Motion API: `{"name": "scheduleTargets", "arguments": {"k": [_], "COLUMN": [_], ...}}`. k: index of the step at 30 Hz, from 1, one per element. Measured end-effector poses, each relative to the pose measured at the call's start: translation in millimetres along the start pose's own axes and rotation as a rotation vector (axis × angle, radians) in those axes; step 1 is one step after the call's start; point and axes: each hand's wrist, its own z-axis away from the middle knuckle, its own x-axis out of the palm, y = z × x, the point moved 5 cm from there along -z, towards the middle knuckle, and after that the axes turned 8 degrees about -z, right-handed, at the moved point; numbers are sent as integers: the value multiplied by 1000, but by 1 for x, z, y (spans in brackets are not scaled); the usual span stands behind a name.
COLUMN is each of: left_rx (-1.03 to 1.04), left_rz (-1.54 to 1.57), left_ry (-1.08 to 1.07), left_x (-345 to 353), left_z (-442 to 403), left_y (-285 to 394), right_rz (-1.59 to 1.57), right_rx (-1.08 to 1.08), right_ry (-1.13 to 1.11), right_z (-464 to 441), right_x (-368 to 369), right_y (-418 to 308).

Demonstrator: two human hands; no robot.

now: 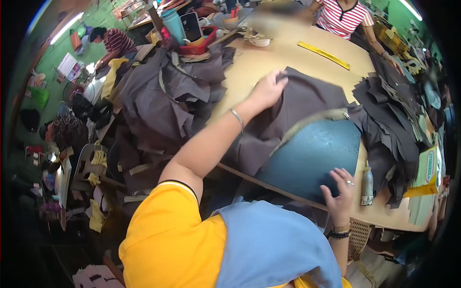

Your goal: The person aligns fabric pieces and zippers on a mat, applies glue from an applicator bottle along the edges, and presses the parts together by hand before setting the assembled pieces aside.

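My left hand is closed on the upper edge of a dark grey-brown fabric piece, pinched between thumb and fingers. The fabric drapes over the far part of a smooth, curved blue form on the table. An olive-tan strip runs along the cloth's near edge, across the blue surface. At the form's lower right is my right hand, fingers apart and holding nothing; whether its fingertips touch the form I cannot tell. Just right of that hand stands a small bottle.
Heaps of dark fabric lie to the left and right of the light table. A yellow strip lies farther back. A red tray holds a blue tumbler. A yellow-green box stands right. Other people work beyond.
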Motion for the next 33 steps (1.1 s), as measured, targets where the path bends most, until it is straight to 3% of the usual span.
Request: {"name": "scheduleTargets", "arguments": {"k": [2, 3, 5, 7, 8, 9, 12, 15, 18, 23, 25, 27, 29, 30, 31, 32, 33], "left_rx": [-59, -64, -15, 373, 36, -46, -35, -182, -435, -903, -1128, -1382, -1638, -1651, -1662, -1680, -1720], "left_rz": [-20, 118, 17, -25, 118, 297, 165, -18, -237, -570, -764, -1046, -1528, -1714, -1948, -1836, -1925], "left_ry": [56, 109, 316, 540, 616, 723, 1027, 1389, 1694, 1878, 1774, 1506, 608, 81, 177, 129, -30], "left_x": [-53, -75, -154, -257, -290, -317, -432, -509, -534, -534, -543, -563, -586, -576, -517, -500, -515], "left_z": [-6, -18, -1, -14, 15, 39, 130, 258, 388, 510, 526, 530, 496, 460, 411, 391, 398], "left_y": [35, 25, 63, 21, 45, 60, 19, -45, -108, -167, -185, -212, -249, -266, -174, -142, -159], "right_rz": [7, 0, -46, -101, -113, -108, -92, -70, -60, -26, -25, -34, -73, -101, -116, -108, -86], "right_rx": [-11, -2, 13, 47, 57, 50, 36, 11, -40, -46, -44, -11, 10, 16, 30, -6, -29], "right_ry": [-86, -97, -113, -113, -115, -137, -152, -159, -164, -168, -171, -159, -147, -135, -110, -93, -97], "right_z": [-5, -7, -6, -2, -1, -1, -3, -5, -6, -6, -7, -7, -6, -8, -9, -12, -14], "right_x": [14, 17, 21, 19, 19, 18, 21, 22, 22, 22, 23, 25, 24, 24, 22, 21, 20], "right_y": [-4, -2, 6, 10, 14, 17, 17, 16, 12, 13, 13, 16, 14, 9, 4, -2, -4]}}
